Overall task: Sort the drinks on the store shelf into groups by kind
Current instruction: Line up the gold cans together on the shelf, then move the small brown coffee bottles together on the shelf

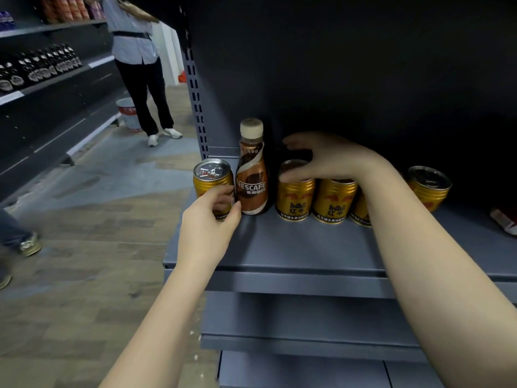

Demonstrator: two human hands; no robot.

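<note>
My left hand (208, 217) wraps around the gold can (212, 182) at the left end of the grey shelf (293, 247), fingers touching its side. Just beside that can stands the brown coffee bottle (251, 175), upright. My right hand (321, 161) hangs spread open over the next gold can (295, 197), thumb at its rim. I see more gold cans (334, 201) lined up to the right.

On the grey shelf (279, 247), the left hand (208, 219) wraps its fingers (223, 194) around a gold can (211, 180) at the left end, touching a Nescafe bottle (251, 177) standing upright beside it. The right hand (321, 161) hovers spread over the top of a Red Bull can (295, 197), first in a row of gold cans (334, 203).
</note>
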